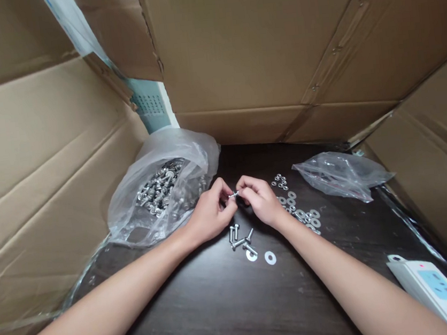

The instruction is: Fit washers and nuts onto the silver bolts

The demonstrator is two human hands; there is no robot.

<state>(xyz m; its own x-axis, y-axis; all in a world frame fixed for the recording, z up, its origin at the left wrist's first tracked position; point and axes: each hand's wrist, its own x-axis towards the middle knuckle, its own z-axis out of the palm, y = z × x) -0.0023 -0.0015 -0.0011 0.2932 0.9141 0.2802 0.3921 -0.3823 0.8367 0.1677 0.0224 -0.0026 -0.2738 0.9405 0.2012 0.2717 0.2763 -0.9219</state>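
A small metal bolt (233, 194) spans the gap between my two hands above the dark table. My left hand (213, 207) is closed, its thumb and fingers pinching one end. At the other end my right hand (260, 198) is closed too, fingertips pressed together around the tip; whether a nut sits there is hidden. Just below lie several loose bolts (238, 245), with a flat washer (270, 258) beside them and another partly under a bolt. To the right of my right hand are several washers (312, 221) and a cluster of small nuts (280, 182).
An open clear plastic bag (192, 144) full of metal fasteners (161, 188) stands at the back left. A flatter clear bag (341, 173) lies back right. A white power strip (430, 283) sits front right. Cardboard walls (242, 52) enclose the dark table (191, 311).
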